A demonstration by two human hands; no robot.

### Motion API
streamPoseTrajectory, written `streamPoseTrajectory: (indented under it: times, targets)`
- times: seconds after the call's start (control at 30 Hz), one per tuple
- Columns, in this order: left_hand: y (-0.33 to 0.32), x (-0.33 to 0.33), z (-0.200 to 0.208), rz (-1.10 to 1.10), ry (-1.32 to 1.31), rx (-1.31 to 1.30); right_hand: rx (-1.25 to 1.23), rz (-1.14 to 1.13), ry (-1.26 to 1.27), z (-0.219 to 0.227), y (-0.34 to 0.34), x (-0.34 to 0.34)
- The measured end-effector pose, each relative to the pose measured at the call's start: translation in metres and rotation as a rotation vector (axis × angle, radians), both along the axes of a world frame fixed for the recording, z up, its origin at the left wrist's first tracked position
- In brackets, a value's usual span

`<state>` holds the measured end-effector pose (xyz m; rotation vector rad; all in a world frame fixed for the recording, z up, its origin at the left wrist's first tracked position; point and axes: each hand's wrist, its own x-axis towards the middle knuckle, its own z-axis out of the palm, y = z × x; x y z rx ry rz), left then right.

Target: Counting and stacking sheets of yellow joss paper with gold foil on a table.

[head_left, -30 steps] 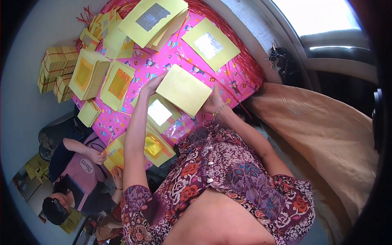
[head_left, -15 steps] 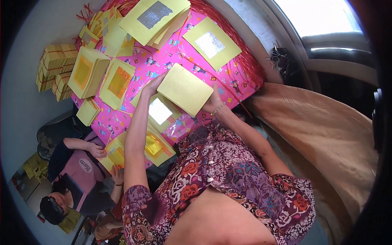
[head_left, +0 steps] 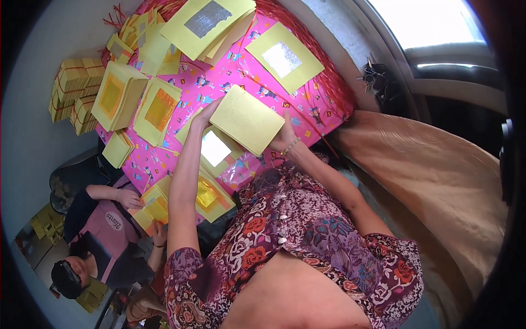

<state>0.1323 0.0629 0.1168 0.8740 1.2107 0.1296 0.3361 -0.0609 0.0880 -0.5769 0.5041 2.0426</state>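
Between my two hands is a stack of yellow paper sheets (head_left: 247,120), its plain face up, held above the pink table. My left hand (head_left: 206,114) grips the stack's left edge, with most fingers hidden beneath it. At the right edge, my right hand (head_left: 285,137) holds the other side, its fingers partly under the paper. Just below the stack, a yellow sheet with a silver square (head_left: 215,149) lies on the table. To the far right lies another silver-square sheet (head_left: 285,59).
A tall pile with a silver patch (head_left: 207,22) stands at the back, beside red strings (head_left: 323,66). Gold-patched stacks (head_left: 114,96) and tied bundles (head_left: 74,77) sit at the left. A co-worker's hand (head_left: 129,198) handles gold-patched sheets (head_left: 156,200). A tan cloth (head_left: 416,164) hangs right.
The yellow stack stays in both my hands, almost unmoved. At lower left, the co-worker's hands and the gold-patched sheets have shifted slightly.
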Motion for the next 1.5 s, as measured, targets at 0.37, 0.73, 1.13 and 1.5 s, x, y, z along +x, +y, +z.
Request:
streamPoseTrajectory:
  times: [0.37,0.73,1.13,1.5]
  targets:
    - [0.000,0.003,0.012,0.068,-0.111,0.046,0.017,-0.019,-0.014,0.010,-0.005,0.001]
    - [-0.006,0.000,0.004,0.045,-0.058,-0.003,0.056,-0.058,-0.008,0.000,-0.009,-0.004]
    - [-0.011,-0.002,0.001,0.117,-0.090,0.002,0.087,0.011,-0.019,-0.003,-0.012,-0.001]
    - [-0.005,-0.004,-0.008,0.061,-0.063,-0.004,0.185,0.171,0.045,-0.001,-0.007,0.012]
